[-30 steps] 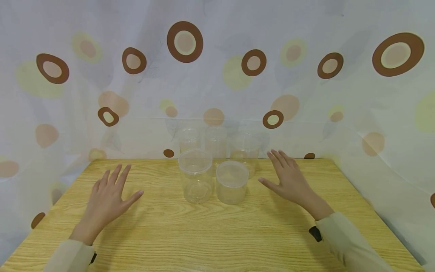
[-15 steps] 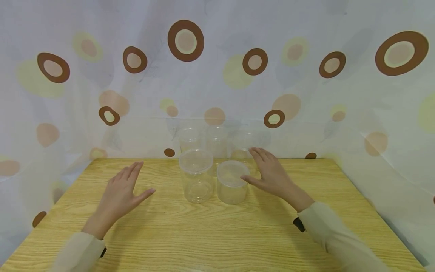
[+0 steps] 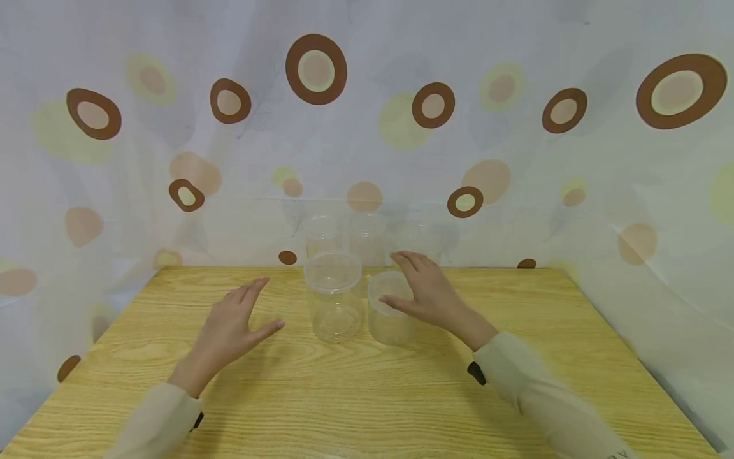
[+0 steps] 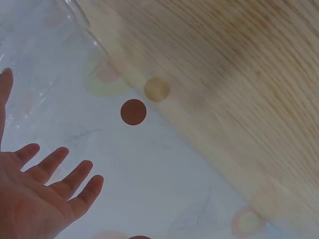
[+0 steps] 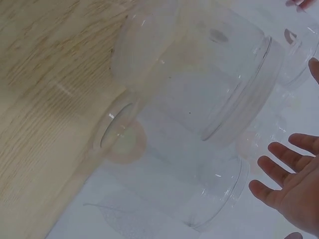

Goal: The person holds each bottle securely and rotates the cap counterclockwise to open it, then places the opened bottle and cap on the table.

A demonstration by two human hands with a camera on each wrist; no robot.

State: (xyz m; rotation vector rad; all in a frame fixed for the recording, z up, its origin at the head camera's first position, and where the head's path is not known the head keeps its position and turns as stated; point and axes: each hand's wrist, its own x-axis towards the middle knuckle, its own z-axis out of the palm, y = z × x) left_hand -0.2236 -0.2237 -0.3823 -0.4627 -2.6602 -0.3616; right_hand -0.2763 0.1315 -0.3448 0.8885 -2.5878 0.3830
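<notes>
My left hand (image 3: 229,325) hovers over the table left of the jars, fingers straight, thumb apart, holding nothing. In the left wrist view the palm of that hand (image 4: 37,204) shows with spread fingers. My right hand (image 3: 432,293) is over the right side of a short clear jar (image 3: 390,328) with a whitish lid; whether it touches the jar I cannot tell. A taller clear lidded jar (image 3: 335,309) stands upright just left of the short one. In the right wrist view, straight fingers of the right hand (image 5: 296,186) lie beside clear jars (image 5: 192,84).
Behind the front pair stand more clear jars: a left one (image 3: 323,236), a middle one (image 3: 367,239) and a right one (image 3: 418,236) partly hidden by my right hand. All are on a wood-grain table (image 3: 321,408), backed by a dotted sheet (image 3: 367,146).
Both hands have moved inward toward the jars: the left hand to the right, the right hand to the left until over the short jar. The jars have stayed in place.
</notes>
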